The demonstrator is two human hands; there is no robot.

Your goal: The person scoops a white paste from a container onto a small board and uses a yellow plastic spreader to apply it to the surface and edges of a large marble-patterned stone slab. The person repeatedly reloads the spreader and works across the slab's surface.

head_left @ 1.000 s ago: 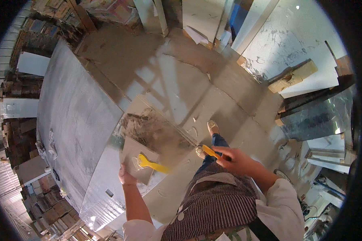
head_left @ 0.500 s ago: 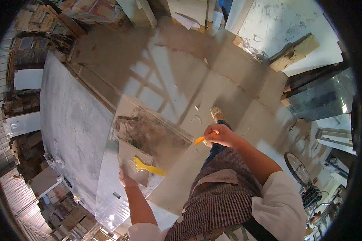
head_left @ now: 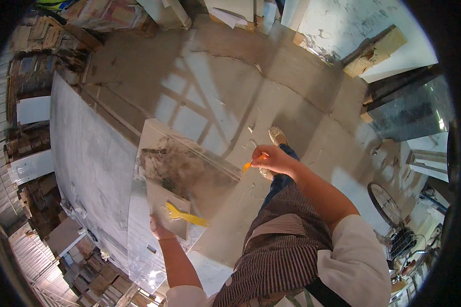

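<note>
My left hand [head_left: 160, 230] is closed on the edge of a small tan board [head_left: 161, 197], its thumb side at the board's left border. On that board lies a yellow plastic spreader [head_left: 189, 217] with some clear, shiny matter at its wide end. Held out to the right of the boards, my right hand [head_left: 275, 159] pinches a small orange strip-like tool [head_left: 247, 166], whose exact kind I cannot make out. Behind the small board is a larger panel [head_left: 151, 133] with a dark, smeared patch across its face.
A long grey slab table [head_left: 92, 153] runs along the left. Stacked wood [head_left: 33, 123] stands beyond it. White panels [head_left: 353, 25] lean at the far right, a dark glass sheet [head_left: 415, 115] below them. A bicycle wheel [head_left: 385, 204] is at the right.
My right hand has moved slightly left and up, and the orange tool now points more downward. The left hand keeps its hold on the small board. The whole view has shifted a little.
</note>
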